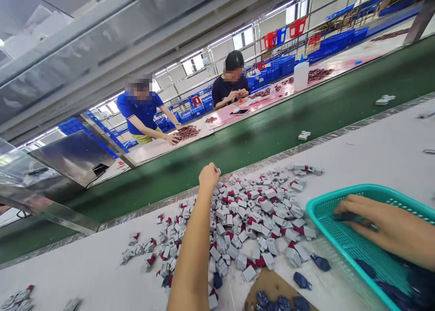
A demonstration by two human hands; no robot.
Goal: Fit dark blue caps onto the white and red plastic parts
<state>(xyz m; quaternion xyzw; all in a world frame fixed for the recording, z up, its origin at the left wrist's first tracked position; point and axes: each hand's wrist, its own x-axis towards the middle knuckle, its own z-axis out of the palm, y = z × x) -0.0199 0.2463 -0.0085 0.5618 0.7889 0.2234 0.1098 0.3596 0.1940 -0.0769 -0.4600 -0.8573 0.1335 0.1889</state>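
Pinching, just below centre: left hand (pixel 208 177), fingertips narrow on a small pale piece (pixel 218 171), near the belt edge.
Heap, 5 o'clock from centre: grey blocks (pixel 267 206) with dark red parts (pixel 251 221), beside and behind the left forearm (pixel 190 256).
Basket, 4 o'clock: teal, perforated (pixel 360 244); right hand (pixel 384 222) inside, fingers curled over a dark item (pixel 346 217); cannot tell whether gripped.
Dark blue pieces, 5 o'clock: two (pixel 320 262) on the worktop between basket and brown sheet (pixel 272 281), others on the sheet.
Belt, 8 to 2 o'clock: green (pixel 163 170), two white pieces (pixel 304 135) on top towards 3.
Co-workers, 10 and 12 o'clock: blue shirt (pixel 141 114), dark shirt (pixel 219 91).
Handling, as judged: light fingertip pinch, left wrist high over loose blocks; right fingers best around one item, knuckles off the rim.
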